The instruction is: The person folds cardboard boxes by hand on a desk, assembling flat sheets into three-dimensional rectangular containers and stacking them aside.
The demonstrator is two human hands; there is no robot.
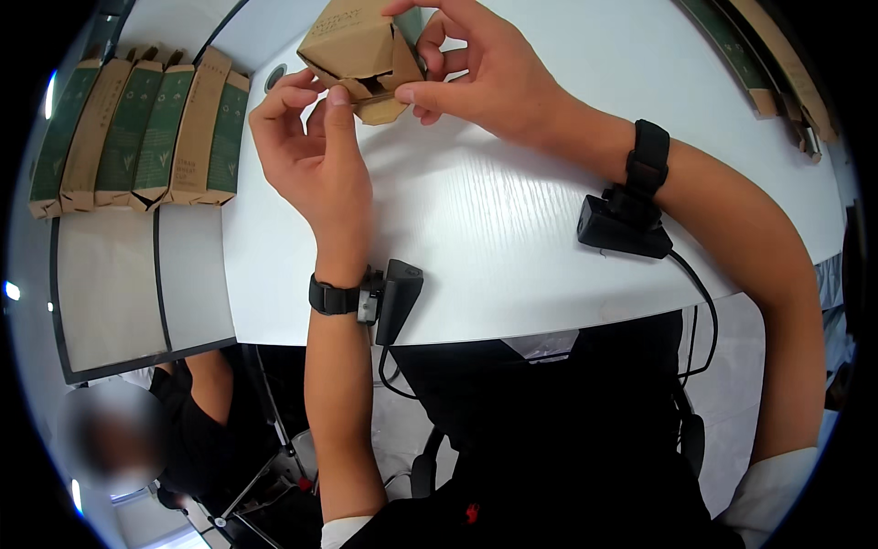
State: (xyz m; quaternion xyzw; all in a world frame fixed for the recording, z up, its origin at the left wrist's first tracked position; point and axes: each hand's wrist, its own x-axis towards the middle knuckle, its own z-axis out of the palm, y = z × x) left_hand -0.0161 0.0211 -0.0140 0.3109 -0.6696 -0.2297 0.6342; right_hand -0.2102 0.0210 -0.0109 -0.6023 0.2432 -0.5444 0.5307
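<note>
Top centre of the frame, above the white bench (pixel 476 238): the brown carton (pixel 358 50) is up in both hands and already has its boxy shape; the bottom flaps look unfinished, one tab hanging loose; left hand (pixel 306 146) pinches that lower flap, right hand (pixel 476 69) grips the carton's side; plain kraft card, creased edges; a row of flat green-and-brown cartons (pixel 146 128) waits upper left.

The tabletop (pixel 512 220) is white with a faint wood-like grain. Above it, the small carton (pixel 361 50) is plain kraft brown. To the tabletop's left, flat sleeves (pixel 146 133) alternate brown with dark green panels bearing pale leaf marks. Both wrist straps (pixel 647 156) and their boxes are black.
</note>
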